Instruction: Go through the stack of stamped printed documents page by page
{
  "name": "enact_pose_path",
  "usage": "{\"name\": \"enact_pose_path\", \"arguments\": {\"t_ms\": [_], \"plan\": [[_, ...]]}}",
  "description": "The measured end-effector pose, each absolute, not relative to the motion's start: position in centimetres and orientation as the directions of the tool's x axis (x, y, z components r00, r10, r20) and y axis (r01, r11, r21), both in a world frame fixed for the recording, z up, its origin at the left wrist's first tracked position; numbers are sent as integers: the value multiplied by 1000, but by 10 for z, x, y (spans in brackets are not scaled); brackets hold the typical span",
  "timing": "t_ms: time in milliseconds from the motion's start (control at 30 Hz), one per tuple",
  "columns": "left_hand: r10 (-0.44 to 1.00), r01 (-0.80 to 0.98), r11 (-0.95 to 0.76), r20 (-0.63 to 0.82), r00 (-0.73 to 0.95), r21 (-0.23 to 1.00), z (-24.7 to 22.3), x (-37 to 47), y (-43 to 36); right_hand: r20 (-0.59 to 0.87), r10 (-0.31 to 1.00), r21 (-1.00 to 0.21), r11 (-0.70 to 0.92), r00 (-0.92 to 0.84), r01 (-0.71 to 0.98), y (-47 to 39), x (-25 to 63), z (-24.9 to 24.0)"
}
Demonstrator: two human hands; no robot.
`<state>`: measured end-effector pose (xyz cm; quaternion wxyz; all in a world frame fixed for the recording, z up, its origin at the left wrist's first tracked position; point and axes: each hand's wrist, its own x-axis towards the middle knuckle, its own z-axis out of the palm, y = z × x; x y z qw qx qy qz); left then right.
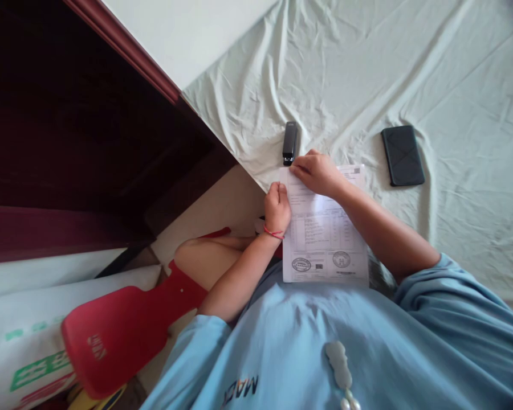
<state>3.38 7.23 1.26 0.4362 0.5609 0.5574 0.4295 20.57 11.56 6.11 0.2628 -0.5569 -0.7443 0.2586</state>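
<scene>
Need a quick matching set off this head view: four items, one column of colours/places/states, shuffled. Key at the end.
Column 1
1. stapler
2. paper
3. bracelet
4. dark flat case

Column 2
A. red, worn at the wrist of the left hand
B. on the pale cloth, farthest right of the four in the picture
C. black, just beyond the fingertips of the right hand
D. printed, with stamps near its bottom edge

Pairs: 1-C, 2-D, 3-A, 4-B
</scene>
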Motion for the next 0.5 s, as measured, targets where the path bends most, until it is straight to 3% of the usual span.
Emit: {"name": "enact_pose_path", "arguments": {"t_ms": [233,333,500], "plan": [[972,220,234,-235,-23,947,11,37,89,24,983,-604,161,-183,780,129,213,42],[958,317,259,-284,35,912,21,37,104,-72,985,-543,94,-158,835,137,216,39],[912,437,384,-409,-38,814,43,38,132,-107,985,-482,65,-132,874,152,213,37]]}}
